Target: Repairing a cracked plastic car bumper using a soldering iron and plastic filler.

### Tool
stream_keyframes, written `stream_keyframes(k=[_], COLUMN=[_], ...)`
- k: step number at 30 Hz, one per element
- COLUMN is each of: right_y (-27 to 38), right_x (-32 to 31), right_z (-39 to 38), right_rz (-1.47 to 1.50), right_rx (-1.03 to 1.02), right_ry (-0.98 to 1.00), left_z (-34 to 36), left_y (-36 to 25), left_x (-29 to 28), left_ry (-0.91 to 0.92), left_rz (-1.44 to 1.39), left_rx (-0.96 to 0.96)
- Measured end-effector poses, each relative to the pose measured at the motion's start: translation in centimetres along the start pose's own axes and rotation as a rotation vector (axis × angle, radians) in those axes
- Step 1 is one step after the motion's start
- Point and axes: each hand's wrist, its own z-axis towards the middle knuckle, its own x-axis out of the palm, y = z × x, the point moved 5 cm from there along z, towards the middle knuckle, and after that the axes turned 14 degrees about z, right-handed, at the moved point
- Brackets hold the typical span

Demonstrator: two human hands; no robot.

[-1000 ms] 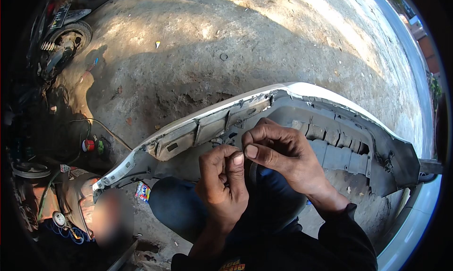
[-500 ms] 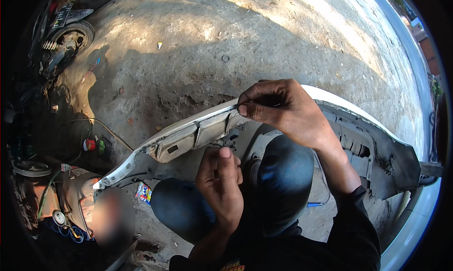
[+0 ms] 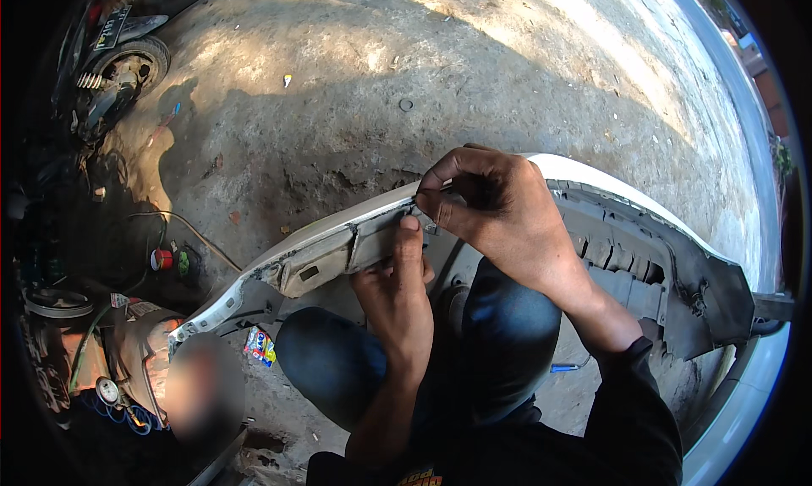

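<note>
A long white car bumper [image 3: 334, 211] lies across my lap, its grey ribbed inner side toward me. My right hand [image 3: 507, 211] is at its top edge, thumb and forefinger pinched together; anything between them is too small to make out. Just below, my left hand [image 3: 393, 304] is on the bumper's inner side, thumb pointing up along it close to the right fingertips. The other left fingers are curled around the lower edge of the inner panel, partly hidden.
A motorcycle wheel [image 3: 131, 67] stands at the far left. Lower left are a rusty orange tank [image 3: 148, 351] with a pressure gauge [image 3: 107, 390] and a red can [image 3: 161, 260]. A colourful packet [image 3: 260, 346] lies beside my knee. A blue-handled tool [image 3: 564, 368] rests on the right.
My left hand has moved up, its thumb now against the bumper's inner side. My right hand has shifted slightly left along the edge, still pinching.
</note>
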Motion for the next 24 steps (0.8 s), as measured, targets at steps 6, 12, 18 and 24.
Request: stream_keyframes(k=[6, 12, 18, 24], right_y=[0.2, -0.2, -0.3, -0.2], right_x=[0.3, -0.2, -0.5, -0.3], right_z=[-0.5, -0.8, -1.2, -1.2], right_rz=[-0.073, -0.115, -0.145, -0.193], right_rx=[-0.03, -0.075, -0.274, -0.346], right_ry=[-0.063, -0.088, -0.137, -0.109], left_z=[0.3, 0.3, 0.3, 0.6], left_y=[0.2, 0.0, 0.6, 0.9], left_x=[-0.2, 0.1, 0.1, 0.3], left_ry=[-0.024, -0.104, -0.13, -0.209], left_rz=[0.057, 0.134, 0.128, 0.166], left_rx=[0.066, 0.096, 0.098, 0.234])
